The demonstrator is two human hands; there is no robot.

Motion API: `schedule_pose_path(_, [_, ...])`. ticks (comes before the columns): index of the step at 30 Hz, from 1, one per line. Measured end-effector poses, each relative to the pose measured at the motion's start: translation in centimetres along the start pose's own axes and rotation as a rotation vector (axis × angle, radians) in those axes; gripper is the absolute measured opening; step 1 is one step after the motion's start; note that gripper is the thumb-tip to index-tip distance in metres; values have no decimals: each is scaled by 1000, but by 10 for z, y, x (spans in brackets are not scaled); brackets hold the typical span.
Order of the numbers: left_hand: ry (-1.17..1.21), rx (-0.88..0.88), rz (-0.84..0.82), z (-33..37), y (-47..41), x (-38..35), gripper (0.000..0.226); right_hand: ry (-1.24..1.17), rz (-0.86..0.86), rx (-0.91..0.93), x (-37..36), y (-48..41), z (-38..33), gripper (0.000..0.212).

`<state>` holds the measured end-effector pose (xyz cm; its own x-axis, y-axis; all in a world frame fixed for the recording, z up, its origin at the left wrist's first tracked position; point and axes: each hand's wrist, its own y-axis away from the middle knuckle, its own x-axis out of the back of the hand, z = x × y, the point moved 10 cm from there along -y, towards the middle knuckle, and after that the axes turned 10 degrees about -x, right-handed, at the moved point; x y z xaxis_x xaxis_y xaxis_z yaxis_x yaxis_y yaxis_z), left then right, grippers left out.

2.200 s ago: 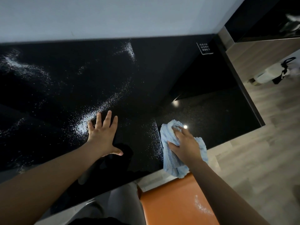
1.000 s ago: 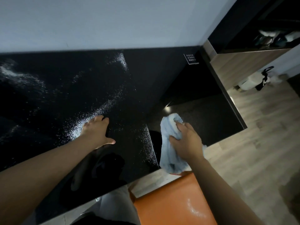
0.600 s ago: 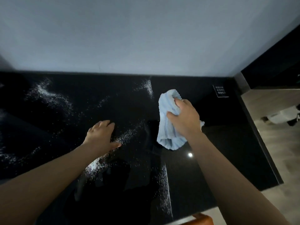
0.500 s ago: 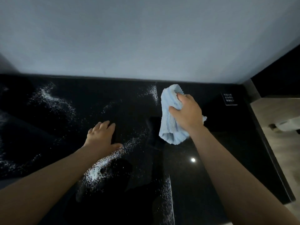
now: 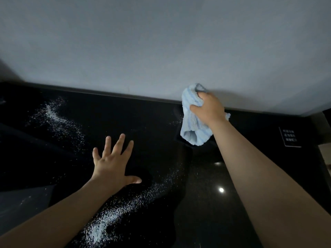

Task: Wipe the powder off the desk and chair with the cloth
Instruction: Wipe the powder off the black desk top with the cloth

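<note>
Right hand [image 5: 208, 109] is clenched tight on the cloth [image 5: 192, 122], fingers curled into the top of the bunched pale-blue fabric, the rest hanging below the fist in a loose fold. The grip sits far back on the counter [image 5: 232, 176], right at the line where the black top meets the wall [image 5: 161, 51]; the cloth's upper edge shows against the wall, though contact with it cannot be told. The lower end of the cloth is down at the dark surface, with a thin dusting of powder just to its left.

Left hand [image 5: 112, 163] is open, fingers spread wide, thumb out to the right, palm flat on the counter near the middle, well apart from the cloth. It holds nothing.

Powder [image 5: 114, 215] lies thickest in a white band running from below the left wrist up to the right past the thumb, thinning as it goes. A second streak [image 5: 53, 115] sits far left near the back edge, trailing scattered specks down to the right. Between the cloth and both of these patches there is only bare glossy counter and the left hand.

Off to the right, a small panel [image 5: 289, 138] with rows of pale marks is set in the top. A bright light spot [image 5: 221, 189] reflects near the right forearm.
</note>
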<state>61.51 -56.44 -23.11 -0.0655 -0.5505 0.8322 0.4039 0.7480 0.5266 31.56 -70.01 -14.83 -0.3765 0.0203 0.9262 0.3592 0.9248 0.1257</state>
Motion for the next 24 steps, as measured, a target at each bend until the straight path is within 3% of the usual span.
schedule_pose_path(24, [-15,5,-14,1,-1,-3,124,101,-33,-20,-33,24,16,50])
